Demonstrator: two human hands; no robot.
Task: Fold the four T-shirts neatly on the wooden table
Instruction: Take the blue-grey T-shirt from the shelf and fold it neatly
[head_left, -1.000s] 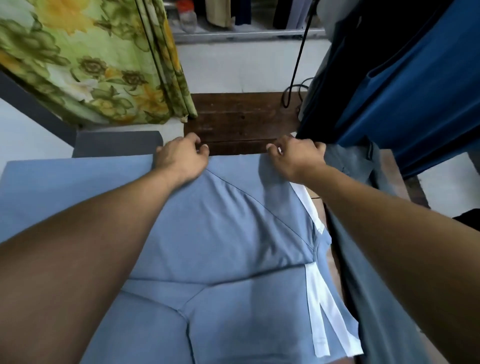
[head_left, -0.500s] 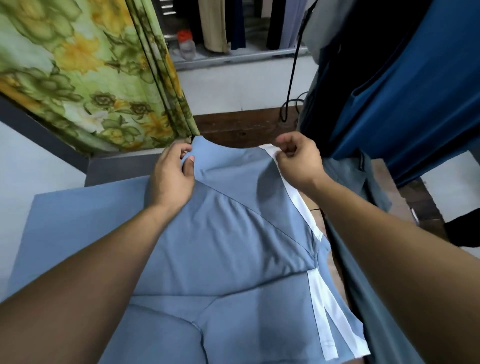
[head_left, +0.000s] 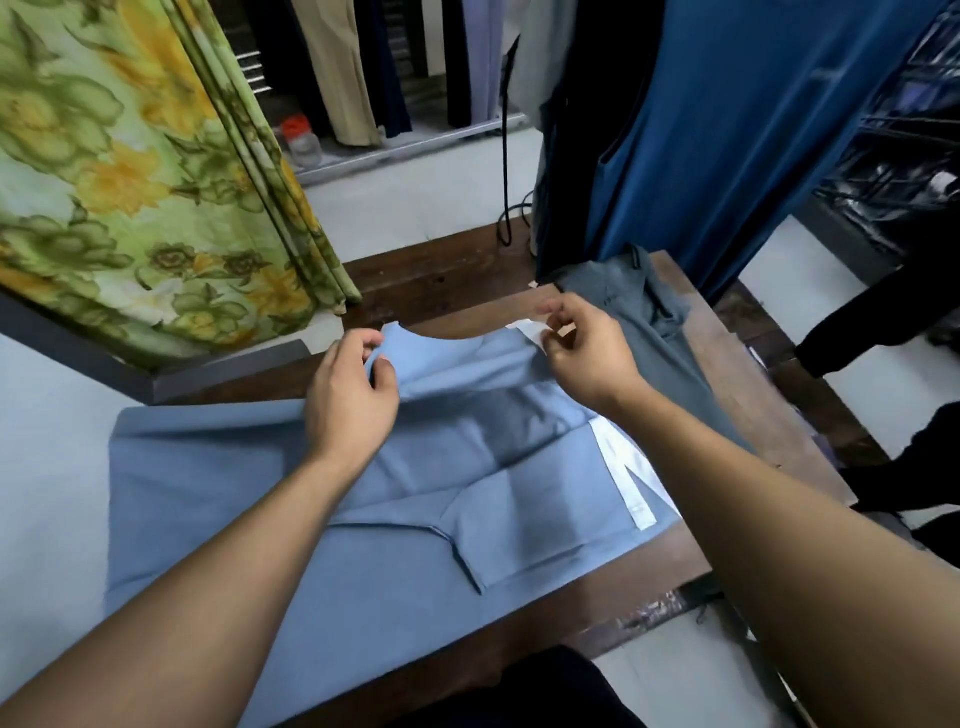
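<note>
A light blue T-shirt (head_left: 218, 499) with white side trim lies spread on the wooden table (head_left: 447, 270). Its far edge is lifted off the table and held between both hands. My left hand (head_left: 348, 395) pinches the left corner of that lifted edge. My right hand (head_left: 582, 348) pinches the right corner at the white trim. A grey T-shirt (head_left: 654, 332) lies crumpled on the table just right of my right hand.
A green and yellow floral curtain (head_left: 135, 171) hangs at the back left. Dark blue garments (head_left: 737, 119) hang at the back right over the table's far corner. A black cable (head_left: 506, 156) drops onto the table's far edge. A person's dark-clothed legs (head_left: 883, 322) stand at the right.
Both hands have lifted the T-shirt's far edge off the table and drawn it back toward me. The head view has pulled back, showing more of the table and room.
</note>
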